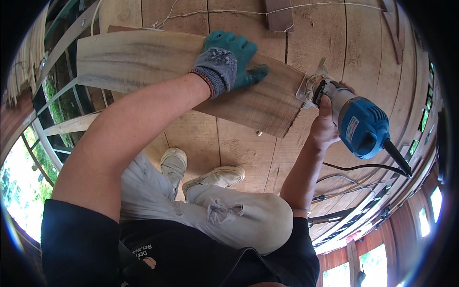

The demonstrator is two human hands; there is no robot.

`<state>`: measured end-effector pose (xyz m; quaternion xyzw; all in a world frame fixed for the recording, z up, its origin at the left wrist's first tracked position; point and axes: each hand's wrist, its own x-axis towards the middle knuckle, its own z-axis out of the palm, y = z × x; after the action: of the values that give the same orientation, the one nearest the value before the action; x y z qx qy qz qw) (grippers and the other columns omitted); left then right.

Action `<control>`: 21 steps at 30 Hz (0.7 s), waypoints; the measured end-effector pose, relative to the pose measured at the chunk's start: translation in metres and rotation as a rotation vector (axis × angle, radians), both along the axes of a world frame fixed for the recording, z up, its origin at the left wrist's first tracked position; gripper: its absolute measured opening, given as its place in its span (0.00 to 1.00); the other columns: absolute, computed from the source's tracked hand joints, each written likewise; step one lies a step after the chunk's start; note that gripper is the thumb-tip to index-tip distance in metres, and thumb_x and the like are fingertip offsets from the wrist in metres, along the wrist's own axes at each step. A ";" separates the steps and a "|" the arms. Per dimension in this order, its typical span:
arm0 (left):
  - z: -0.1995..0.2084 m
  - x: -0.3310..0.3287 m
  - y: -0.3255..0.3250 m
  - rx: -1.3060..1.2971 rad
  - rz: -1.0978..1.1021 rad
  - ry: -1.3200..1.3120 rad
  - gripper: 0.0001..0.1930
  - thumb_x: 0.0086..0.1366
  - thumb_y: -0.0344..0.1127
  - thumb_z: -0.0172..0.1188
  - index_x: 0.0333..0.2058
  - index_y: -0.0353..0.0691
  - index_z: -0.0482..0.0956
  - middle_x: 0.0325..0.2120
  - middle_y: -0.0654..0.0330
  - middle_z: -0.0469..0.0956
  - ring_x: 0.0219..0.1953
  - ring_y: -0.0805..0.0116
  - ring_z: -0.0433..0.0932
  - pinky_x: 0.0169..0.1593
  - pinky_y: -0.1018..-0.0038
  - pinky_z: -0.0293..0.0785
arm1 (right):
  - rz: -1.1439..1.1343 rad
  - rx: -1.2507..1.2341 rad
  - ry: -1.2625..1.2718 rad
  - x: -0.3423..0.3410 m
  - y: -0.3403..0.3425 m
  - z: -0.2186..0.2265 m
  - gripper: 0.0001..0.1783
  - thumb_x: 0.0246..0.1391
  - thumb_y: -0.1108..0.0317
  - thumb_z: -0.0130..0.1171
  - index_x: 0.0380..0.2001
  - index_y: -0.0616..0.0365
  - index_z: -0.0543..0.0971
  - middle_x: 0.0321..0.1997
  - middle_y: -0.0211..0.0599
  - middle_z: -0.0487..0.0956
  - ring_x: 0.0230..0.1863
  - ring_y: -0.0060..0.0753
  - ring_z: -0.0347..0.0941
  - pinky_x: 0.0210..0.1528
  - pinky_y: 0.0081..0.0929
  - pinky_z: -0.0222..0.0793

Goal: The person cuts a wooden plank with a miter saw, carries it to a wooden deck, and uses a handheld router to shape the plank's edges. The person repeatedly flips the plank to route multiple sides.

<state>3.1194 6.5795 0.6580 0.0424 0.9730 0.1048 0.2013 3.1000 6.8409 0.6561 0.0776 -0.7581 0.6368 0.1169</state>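
A wide wooden plank lies across the floor in front of me, its right end rough and jagged along the near part. My left hand, in a green-coated grey glove, presses on the plank's far side. Its fingers hook over the far edge and its thumb stretches along the face. Bare and wrapped round a trim router, my right hand keeps the tool at the plank's right end. The router has a blue motor housing and a clear base, which meets the plank's end. The router bit cannot be made out.
Under the plank is a dusty board floor. A dark power cord runs behind the router. A white string crosses the far floor near a short wood block. Curved wooden ribs with gaps stand at left. My shoes are near the plank.
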 end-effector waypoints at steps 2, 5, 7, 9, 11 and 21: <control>0.000 0.000 0.000 0.004 0.000 0.009 0.37 0.67 0.73 0.46 0.48 0.43 0.81 0.45 0.52 0.80 0.51 0.56 0.78 0.63 0.59 0.64 | -0.003 0.011 0.012 -0.001 0.000 -0.001 0.36 0.51 0.58 0.78 0.56 0.61 0.69 0.55 0.45 0.74 0.56 0.41 0.73 0.60 0.39 0.72; -0.001 0.000 0.000 0.011 0.006 0.026 0.36 0.67 0.73 0.47 0.48 0.44 0.82 0.45 0.52 0.80 0.51 0.56 0.78 0.63 0.59 0.64 | 0.002 0.031 -0.005 -0.003 0.000 -0.001 0.35 0.51 0.59 0.78 0.55 0.61 0.70 0.54 0.45 0.75 0.54 0.40 0.74 0.58 0.38 0.73; -0.001 0.000 0.000 0.014 0.008 0.026 0.36 0.67 0.72 0.48 0.48 0.44 0.82 0.45 0.52 0.80 0.51 0.56 0.78 0.63 0.59 0.64 | 0.004 0.026 0.010 -0.006 0.000 -0.001 0.35 0.50 0.60 0.78 0.55 0.62 0.71 0.54 0.45 0.76 0.54 0.40 0.75 0.58 0.38 0.74; -0.001 0.000 0.000 0.015 0.008 0.016 0.35 0.67 0.72 0.48 0.48 0.43 0.81 0.45 0.52 0.80 0.51 0.56 0.77 0.63 0.59 0.64 | -0.005 0.018 0.020 -0.008 -0.001 0.000 0.35 0.50 0.61 0.79 0.54 0.62 0.71 0.53 0.45 0.76 0.53 0.39 0.75 0.57 0.37 0.74; -0.002 0.000 0.000 0.019 0.016 0.053 0.34 0.66 0.71 0.49 0.48 0.43 0.81 0.45 0.52 0.80 0.51 0.56 0.77 0.63 0.59 0.64 | -0.016 0.014 0.023 -0.010 -0.002 0.001 0.34 0.49 0.62 0.79 0.54 0.62 0.72 0.53 0.44 0.77 0.51 0.38 0.76 0.57 0.37 0.75; -0.005 0.004 0.002 0.091 0.040 0.159 0.27 0.64 0.61 0.59 0.47 0.42 0.82 0.43 0.53 0.81 0.51 0.52 0.76 0.65 0.56 0.62 | -0.071 -0.022 0.010 -0.030 -0.004 0.009 0.27 0.44 0.71 0.81 0.48 0.61 0.79 0.44 0.36 0.81 0.44 0.32 0.77 0.52 0.32 0.75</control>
<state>3.1237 6.5816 0.6526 0.0401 0.9808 0.1491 0.1191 3.0697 6.8371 0.6654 0.0525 -0.7527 0.6403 0.1441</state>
